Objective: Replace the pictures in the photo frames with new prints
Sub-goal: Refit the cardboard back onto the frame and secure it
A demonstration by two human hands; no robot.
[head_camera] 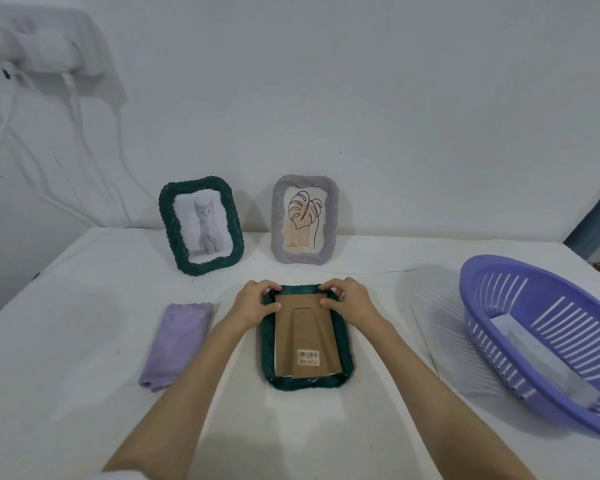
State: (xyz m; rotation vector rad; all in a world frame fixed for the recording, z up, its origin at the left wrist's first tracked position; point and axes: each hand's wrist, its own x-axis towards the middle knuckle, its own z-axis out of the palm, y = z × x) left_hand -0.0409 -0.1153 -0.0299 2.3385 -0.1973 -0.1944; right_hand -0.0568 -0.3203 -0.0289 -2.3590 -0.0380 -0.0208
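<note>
A dark green woven photo frame (344, 341) lies face down at the table's centre, its brown cardboard backing (305, 336) with a barcode sticker facing up. My left hand (255, 303) grips the frame's far left corner, thumb on the backing's edge. My right hand (352, 299) grips the far right corner, fingers curled over the rim. Behind, a second green frame (201, 225) with a grey kitten picture stands upright. A grey frame (305, 220) with a leaf drawing stands to its right.
A folded lilac cloth (175, 344) lies left of the face-down frame. A purple slotted plastic basket (548, 337) sits at the right table edge with white paper prints (548, 358) inside. White cloth covers the table; a white wall rises behind.
</note>
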